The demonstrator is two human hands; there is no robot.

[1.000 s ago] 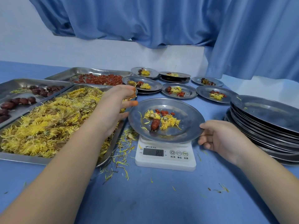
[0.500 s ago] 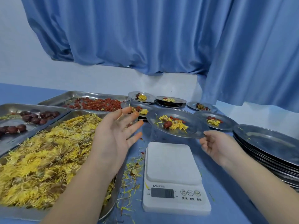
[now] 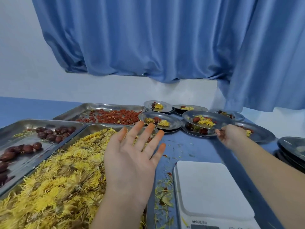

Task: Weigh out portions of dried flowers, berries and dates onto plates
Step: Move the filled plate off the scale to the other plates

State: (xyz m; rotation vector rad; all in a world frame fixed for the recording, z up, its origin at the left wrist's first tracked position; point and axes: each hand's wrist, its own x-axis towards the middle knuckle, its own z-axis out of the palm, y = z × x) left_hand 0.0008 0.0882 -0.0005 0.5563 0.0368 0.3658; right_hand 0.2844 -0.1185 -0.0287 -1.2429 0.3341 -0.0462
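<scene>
Right hand (image 3: 228,137) pinched filled plate (image 3: 222,121) by rim, left hand (image 3: 130,159) spread; we feared one-edge hold tipping, spilling portion.

- A blue curtain (image 3: 148,38) is hung across the upper frame, in folds.
- A white wall (image 3: 21,55) is seen at upper left and below the curtain.
- A blue table (image 3: 203,151) is spread across the lower frame.

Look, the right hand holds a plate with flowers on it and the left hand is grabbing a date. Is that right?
Not quite. The head view shows the left hand open with fingers spread, holding nothing, above the flower tray. It grabs no date. The right hand does hold a plate with flowers on it.
</scene>
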